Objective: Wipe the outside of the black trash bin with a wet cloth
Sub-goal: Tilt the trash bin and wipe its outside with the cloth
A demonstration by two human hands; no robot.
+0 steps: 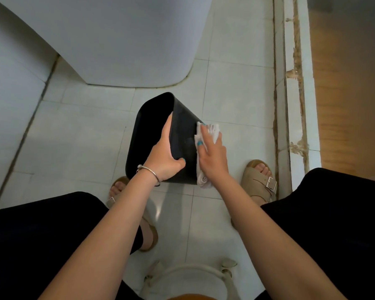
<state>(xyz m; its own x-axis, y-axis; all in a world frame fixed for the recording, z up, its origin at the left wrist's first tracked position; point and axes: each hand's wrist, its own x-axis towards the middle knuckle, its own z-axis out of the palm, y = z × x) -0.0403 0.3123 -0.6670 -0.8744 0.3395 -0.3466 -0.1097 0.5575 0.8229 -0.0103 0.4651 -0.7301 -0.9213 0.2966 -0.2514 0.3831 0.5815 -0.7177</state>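
Gripping the rim of the black trash bin (160, 131), the left hand (164, 155) has its fingers (167, 128) reaching over the edge into the dark opening while the thumb lies curled against the outer wall just below them. The bin is tilted, its mouth turned up and to the left, and its lower end sits on the pale tiled floor (78, 135) between the person's two feet. Just right of the left thumb, the right hand (212, 156) presses a white cloth (206, 135) flat against the bin's outer side; its fingers (204, 135) are nearly straight and close together, lying on top of the cloth. Bunched folds of the cloth stick out beyond the fingertips, and a tail of it hangs down below the wrist along the bin's lower corner. A thin silver bangle (148, 172) circles the left wrist. Tan buckled sandals (260, 180) show on both feet, one on each side of the bin. Beyond the fingers, a large white rounded fixture (121, 40) stands on the floor, and a worn white door frame (294, 83) runs along the right.
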